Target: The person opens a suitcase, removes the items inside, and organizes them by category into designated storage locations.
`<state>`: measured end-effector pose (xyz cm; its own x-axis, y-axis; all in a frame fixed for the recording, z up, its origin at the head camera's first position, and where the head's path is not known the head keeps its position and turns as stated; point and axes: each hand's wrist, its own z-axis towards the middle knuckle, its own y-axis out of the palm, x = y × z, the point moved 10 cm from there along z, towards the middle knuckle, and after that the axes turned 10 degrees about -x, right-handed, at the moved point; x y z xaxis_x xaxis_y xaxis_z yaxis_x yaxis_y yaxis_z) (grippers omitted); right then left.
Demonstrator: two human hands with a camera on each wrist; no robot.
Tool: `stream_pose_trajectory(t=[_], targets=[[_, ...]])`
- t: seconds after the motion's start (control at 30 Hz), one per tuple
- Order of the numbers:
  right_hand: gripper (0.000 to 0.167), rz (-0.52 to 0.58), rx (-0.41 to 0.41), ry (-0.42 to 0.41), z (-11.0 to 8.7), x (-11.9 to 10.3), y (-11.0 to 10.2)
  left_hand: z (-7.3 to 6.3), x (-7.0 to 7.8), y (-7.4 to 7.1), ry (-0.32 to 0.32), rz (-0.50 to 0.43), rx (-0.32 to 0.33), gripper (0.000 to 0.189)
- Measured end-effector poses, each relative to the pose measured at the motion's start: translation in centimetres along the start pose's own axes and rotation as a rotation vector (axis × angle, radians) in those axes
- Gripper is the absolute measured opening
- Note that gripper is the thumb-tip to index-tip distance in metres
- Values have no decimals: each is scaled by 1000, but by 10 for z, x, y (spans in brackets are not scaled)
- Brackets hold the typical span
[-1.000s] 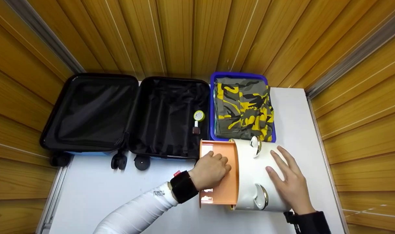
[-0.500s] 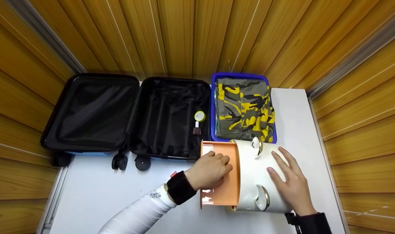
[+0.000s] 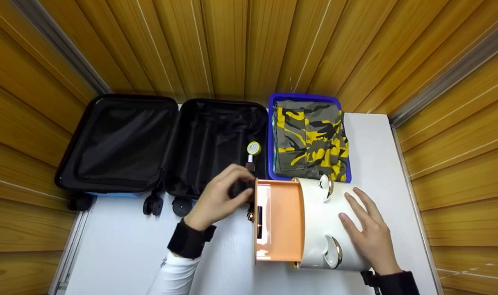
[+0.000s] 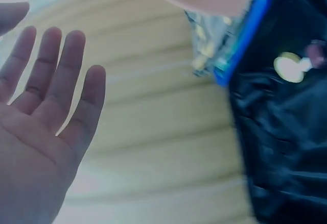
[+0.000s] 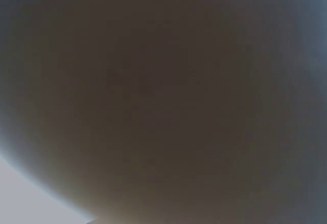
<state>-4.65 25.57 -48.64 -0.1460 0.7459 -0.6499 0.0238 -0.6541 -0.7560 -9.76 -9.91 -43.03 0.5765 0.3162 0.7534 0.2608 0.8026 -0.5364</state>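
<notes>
My left hand [image 3: 220, 198] is in the air just left of the pulled-out orange drawer [image 3: 282, 223], over the suitcase's lower right corner. In the left wrist view its fingers are spread and hold nothing. A slim black tube [image 3: 260, 223] with a thin gold band lies in the drawer along its front wall. My right hand [image 3: 369, 233] rests, fingers spread, on the white rounded case [image 3: 314, 217] that the drawer comes out of. Inside the suitcase [image 3: 216, 135] lie a round yellow-green tin [image 3: 253, 148] and a small dark bottle [image 3: 250, 166] with a white cap. Darkness fills most of the right wrist view.
The suitcase's other half [image 3: 119, 143] lies opened flat at the left, its wheels toward me. A blue tray [image 3: 271, 135] with a folded yellow-and-grey camouflage garment [image 3: 310, 139] stands behind the case. Wood-patterned walls [image 3: 228, 49] enclose the white table [image 3: 228, 266].
My left hand has come out of the drawer and moved left toward the suitcase, and its fingers have straightened somewhat. The black tube in the drawer is now visible. My right hand stays on the case.
</notes>
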Motion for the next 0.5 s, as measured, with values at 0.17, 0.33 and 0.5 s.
stream_pose_trajectory(t=[0.17, 0.33, 0.5], targets=[[59, -4, -6, 5, -1, 1, 1, -41, -46, 11, -101, -211, 89, 25], [59, -9, -7, -1, 0, 1, 1, -70, -68, 46, -152, -481, 77, 25], [59, -9, -6, -4, 0, 1, 1, -82, -72, 76, -201, -661, 52, 27]])
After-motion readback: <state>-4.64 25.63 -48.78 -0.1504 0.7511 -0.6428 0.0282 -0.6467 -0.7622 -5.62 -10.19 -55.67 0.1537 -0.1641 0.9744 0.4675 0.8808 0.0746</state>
